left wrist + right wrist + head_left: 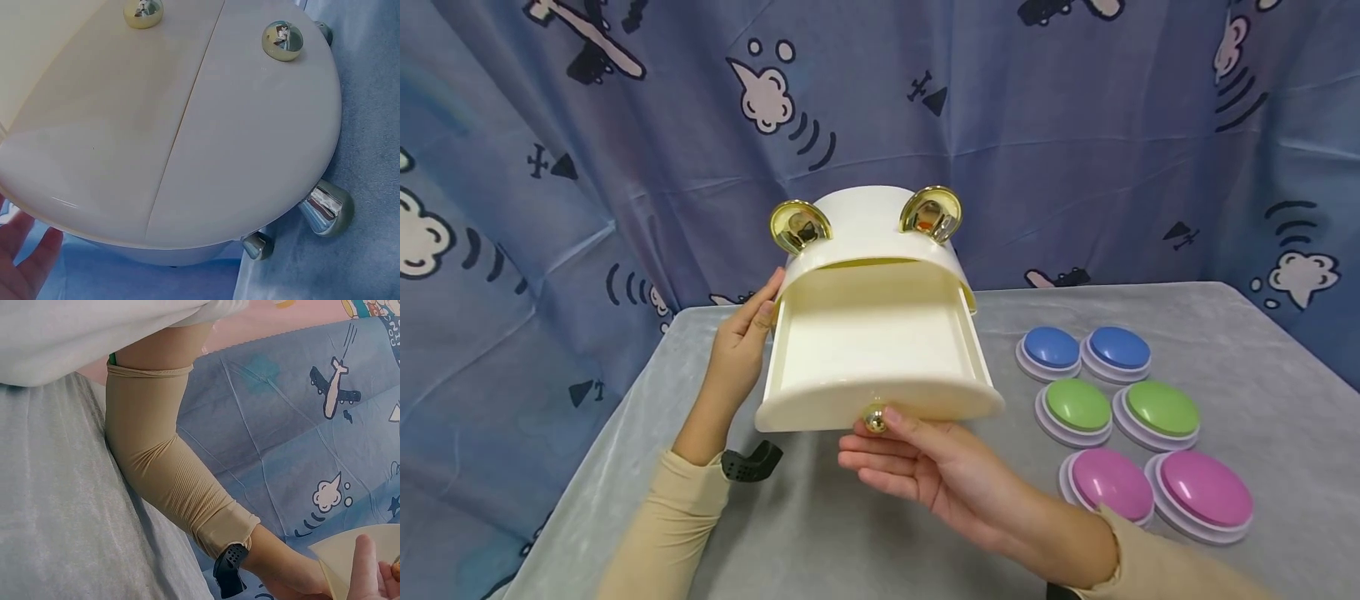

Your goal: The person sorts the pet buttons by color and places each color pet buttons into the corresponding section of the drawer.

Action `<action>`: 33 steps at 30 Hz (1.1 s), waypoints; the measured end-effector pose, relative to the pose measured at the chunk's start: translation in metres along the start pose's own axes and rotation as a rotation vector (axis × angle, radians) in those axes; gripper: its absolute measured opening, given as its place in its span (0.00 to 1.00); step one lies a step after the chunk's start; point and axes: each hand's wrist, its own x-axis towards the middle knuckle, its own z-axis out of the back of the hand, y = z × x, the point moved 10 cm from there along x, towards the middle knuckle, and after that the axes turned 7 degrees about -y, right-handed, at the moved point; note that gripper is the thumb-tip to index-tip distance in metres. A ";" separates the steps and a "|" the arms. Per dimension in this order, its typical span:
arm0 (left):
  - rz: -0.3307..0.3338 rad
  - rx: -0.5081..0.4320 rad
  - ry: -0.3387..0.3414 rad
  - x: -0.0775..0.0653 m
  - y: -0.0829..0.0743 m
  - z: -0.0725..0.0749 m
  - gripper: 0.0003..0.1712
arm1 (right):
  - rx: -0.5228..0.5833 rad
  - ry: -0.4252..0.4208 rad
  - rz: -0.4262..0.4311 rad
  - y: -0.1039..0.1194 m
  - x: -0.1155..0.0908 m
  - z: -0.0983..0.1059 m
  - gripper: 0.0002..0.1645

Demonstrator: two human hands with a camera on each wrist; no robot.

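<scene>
A white storage box (868, 208) with two gold ear-shaped pieces is tilted towards me in the head view. Its upper drawer (872, 325) is pulled out, showing a bare white inside. My left hand (739, 346) grips the box's left side, thumb in front. At the drawer's front, my right hand (936, 475) pinches the round gold knob (875, 420) with the thumb, its other fingers stretched out below. The left wrist view shows the curved white front (237, 137) with gold knobs and feet. In the right wrist view, the right thumb (364, 565) stands near the knob.
On the grey-covered table (985, 558), right of the box, stand pairs of round push lights or buttons: blue (1051, 347), green (1078, 405) and pink (1112, 483), with white bases. A patterned blue curtain (865, 100) hangs behind. The left wrist wears a black strap (751, 462).
</scene>
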 end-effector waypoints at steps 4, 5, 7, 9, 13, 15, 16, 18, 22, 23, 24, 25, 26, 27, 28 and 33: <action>0.006 0.009 0.004 -0.001 0.001 0.000 0.24 | -0.001 -0.001 -0.001 -0.002 0.001 0.001 0.22; 0.009 0.011 0.008 -0.002 0.002 0.000 0.24 | -0.002 0.000 -0.001 -0.002 0.001 0.001 0.23; 0.017 0.021 0.012 -0.003 0.002 0.000 0.25 | -0.003 0.003 -0.003 -0.003 0.001 0.001 0.23; 0.023 0.023 0.011 -0.004 0.002 0.000 0.25 | -0.002 0.003 -0.005 -0.004 0.000 0.001 0.23; 0.025 0.016 0.004 -0.004 0.002 0.001 0.25 | -0.006 0.007 -0.008 -0.004 0.000 0.001 0.23; 0.024 0.017 0.005 -0.003 0.002 0.001 0.25 | -0.010 0.014 -0.012 -0.005 -0.001 0.000 0.21; 0.023 0.021 0.005 -0.003 0.002 0.001 0.25 | -0.012 0.019 -0.014 -0.005 -0.001 0.000 0.21; 0.022 0.029 0.002 -0.002 0.001 0.002 0.25 | -0.026 0.027 -0.019 -0.006 -0.002 0.000 0.21; 0.029 0.041 0.003 -0.001 0.000 0.001 0.25 | -0.079 0.048 -0.042 -0.011 -0.008 0.000 0.24; 0.033 0.043 0.005 -0.001 0.001 0.000 0.25 | -0.098 0.062 -0.049 -0.012 -0.012 -0.001 0.24; 0.037 0.049 0.006 -0.002 0.001 0.000 0.25 | -0.117 0.081 -0.054 -0.013 -0.016 -0.003 0.24; 0.040 0.054 0.005 -0.002 0.001 0.000 0.25 | -0.128 0.109 -0.054 -0.012 -0.021 -0.005 0.25; 0.041 0.058 0.004 -0.002 0.001 0.000 0.25 | -0.140 0.139 -0.042 -0.010 -0.027 -0.007 0.25; 0.043 0.063 0.003 -0.002 0.000 0.001 0.25 | -0.154 0.168 -0.021 -0.007 -0.033 -0.009 0.24; 0.045 0.066 0.000 -0.002 0.001 0.001 0.25 | -0.166 0.195 0.016 -0.001 -0.039 -0.011 0.23; 0.051 0.069 -0.001 -0.002 0.001 0.002 0.25 | -0.222 0.238 0.303 0.048 -0.062 -0.009 0.26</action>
